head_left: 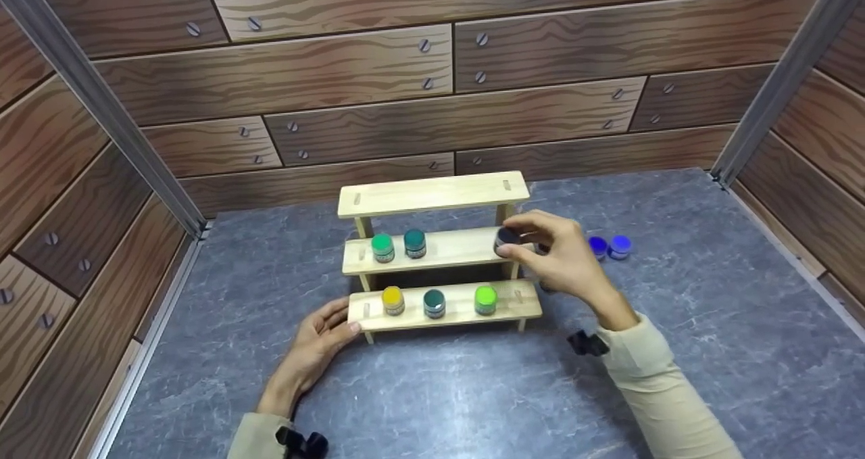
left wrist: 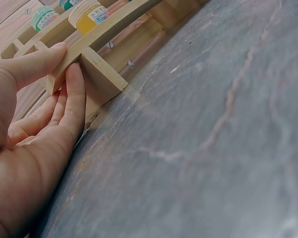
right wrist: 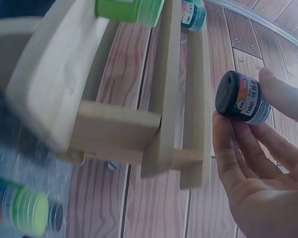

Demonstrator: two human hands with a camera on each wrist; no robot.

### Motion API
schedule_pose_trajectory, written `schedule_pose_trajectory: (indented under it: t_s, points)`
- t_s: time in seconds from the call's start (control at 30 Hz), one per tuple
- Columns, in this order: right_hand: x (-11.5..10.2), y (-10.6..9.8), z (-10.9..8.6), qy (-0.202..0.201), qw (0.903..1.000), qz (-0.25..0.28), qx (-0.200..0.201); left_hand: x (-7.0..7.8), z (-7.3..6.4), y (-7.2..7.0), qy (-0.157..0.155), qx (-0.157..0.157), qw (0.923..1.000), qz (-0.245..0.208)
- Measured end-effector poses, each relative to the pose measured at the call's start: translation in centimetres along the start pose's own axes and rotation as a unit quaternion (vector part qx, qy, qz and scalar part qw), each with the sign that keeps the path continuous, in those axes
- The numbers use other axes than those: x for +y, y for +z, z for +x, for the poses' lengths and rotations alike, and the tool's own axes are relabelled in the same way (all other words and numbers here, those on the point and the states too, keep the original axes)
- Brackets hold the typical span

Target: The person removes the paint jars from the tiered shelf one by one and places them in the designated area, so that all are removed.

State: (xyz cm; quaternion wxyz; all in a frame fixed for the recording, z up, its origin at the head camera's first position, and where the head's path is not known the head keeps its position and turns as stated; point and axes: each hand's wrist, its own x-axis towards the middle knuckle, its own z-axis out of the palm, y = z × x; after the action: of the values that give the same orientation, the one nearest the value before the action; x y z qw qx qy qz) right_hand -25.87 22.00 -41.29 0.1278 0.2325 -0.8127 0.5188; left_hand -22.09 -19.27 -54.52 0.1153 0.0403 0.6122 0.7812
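A three-tier wooden rack [head_left: 432, 194] stands on the table. My left hand [head_left: 319, 341] pinches the left end of its lowest shelf, thumb on top and fingers beneath, as the left wrist view shows. Between thumb and fingers my right hand [head_left: 567, 259] holds a black paint jar [right wrist: 238, 97], near the right end of the middle shelf. A green paint jar [head_left: 382, 248] and a teal paint jar [head_left: 415, 243] sit on that shelf's left part. The bottom shelf carries a yellow jar [head_left: 393, 301], a dark teal jar [head_left: 434, 303] and a lime green jar [head_left: 485, 300].
Two blue jars [head_left: 619, 247] stand on the table right of the rack, partly behind my right hand. In the right wrist view, another light green jar [right wrist: 21, 207] and a dark one [right wrist: 55, 216] appear low on the left. Wood-patterned walls [head_left: 378, 60] enclose the grey table [head_left: 432, 405].
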Motion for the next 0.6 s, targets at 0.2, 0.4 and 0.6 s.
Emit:
schedule_pose_trajectory:
  t_s: [0.2,0.4,0.6]
  points:
    - [0.5,-1.7,-1.1,0.002,0.9998,-0.014,-0.015,0.1,0.0,-0.1,-0.001,-0.001,1.0000,0.004]
    - [1.4,-3.3,-2.0,0.011,0.9995,-0.025,-0.014,0.1,0.0,0.0,0.001,-0.006,1.0000,0.003]
    - [2.8,-4.8,-3.2,0.039,0.9973,-0.060,-0.013,0.1,-0.1,0.1,-0.002,-0.012,0.9999,0.006]
